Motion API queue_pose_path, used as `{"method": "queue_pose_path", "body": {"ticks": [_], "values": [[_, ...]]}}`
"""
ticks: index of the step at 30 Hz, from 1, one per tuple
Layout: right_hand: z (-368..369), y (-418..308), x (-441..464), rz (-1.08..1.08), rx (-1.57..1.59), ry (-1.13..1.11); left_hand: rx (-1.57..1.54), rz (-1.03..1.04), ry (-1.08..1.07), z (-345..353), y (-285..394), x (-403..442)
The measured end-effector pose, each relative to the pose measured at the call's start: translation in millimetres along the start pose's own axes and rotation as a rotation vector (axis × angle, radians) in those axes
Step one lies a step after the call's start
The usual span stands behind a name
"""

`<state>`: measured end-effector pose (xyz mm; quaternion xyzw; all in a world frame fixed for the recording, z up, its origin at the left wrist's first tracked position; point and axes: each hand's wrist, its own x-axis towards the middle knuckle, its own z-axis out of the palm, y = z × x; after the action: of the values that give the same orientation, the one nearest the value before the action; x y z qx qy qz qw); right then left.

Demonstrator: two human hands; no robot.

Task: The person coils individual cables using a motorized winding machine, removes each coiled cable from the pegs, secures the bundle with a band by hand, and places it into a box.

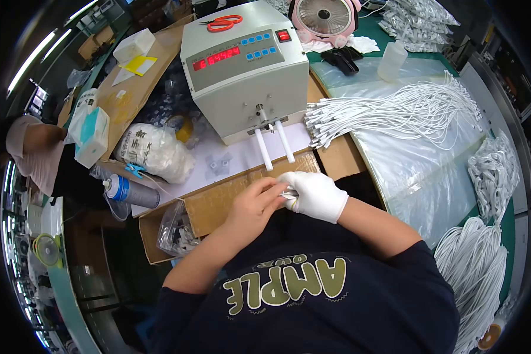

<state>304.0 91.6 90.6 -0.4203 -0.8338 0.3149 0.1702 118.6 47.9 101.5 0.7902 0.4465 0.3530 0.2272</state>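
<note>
My bare left hand and my right hand, in a white glove, meet in front of my chest. Their fingers are pressed together around a small whitish item, mostly hidden between them. Just beyond the hands, two white rods stick out from the front of a grey machine with a red digital display. Orange-handled scissors lie on top of the machine. To its right lies a large bundle of white cables.
A plastic bag of white items and a spray can stand left. An open cardboard box is below them. At the back are a pink fan and a bottle. More cables hang right. Another person is far left.
</note>
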Motion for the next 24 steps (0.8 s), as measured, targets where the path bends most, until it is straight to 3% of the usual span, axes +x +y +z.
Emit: {"method": "queue_pose_path", "body": {"ticks": [3, 5, 8, 11, 12, 15, 18, 19, 21, 22, 24], "values": [[5.6, 2.3, 2.4, -0.048, -0.103, -0.072, -0.051, -0.083, 0.003, 13.1, -8.3, -8.5], [7.3, 0.2, 3.6, -0.038, -0.15, -0.094, -0.037, -0.03, 0.047, 13.8, -12.4, -9.0], [3.1, -9.5, 0.5, -0.095, -0.123, 0.156, 0.048, 0.073, 0.153, 8.9, -4.3, -9.1], [-4.9, -4.3, 2.3, -0.095, -0.156, -0.023, 0.13, 0.214, 0.13, 7.1, -5.2, -11.1], [-5.9, -1.0, 2.5, -0.064, -0.037, -0.138, 0.147, 0.264, 0.101, 8.2, -6.2, -11.8], [6.4, 6.8, 5.2, -0.054, 0.045, -0.271, 0.132, 0.227, 0.075, 9.4, -4.6, -13.9], [6.7, -5.2, 2.0, -0.075, -0.216, -0.116, 0.07, 0.114, 0.098, 10.4, -8.6, -15.3], [5.4, -9.4, 0.3, -0.086, -0.279, -0.039, -0.061, -0.034, 0.125, 12.2, -14.5, -18.2], [-6.6, -19.7, -1.8, -0.152, -0.18, 0.091, -0.328, -0.322, 0.176, 18.6, -28.3, -22.7], [-7.9, -23.9, -3.8, -0.156, -0.118, 0.175, -0.665, -0.413, 0.16, 14.9, -14.4, -16.8], [1.4, -19.6, -10.5, -0.23, 0.001, 0.339, -0.737, -0.443, 0.136, 22.2, -10.5, -20.5]]}}
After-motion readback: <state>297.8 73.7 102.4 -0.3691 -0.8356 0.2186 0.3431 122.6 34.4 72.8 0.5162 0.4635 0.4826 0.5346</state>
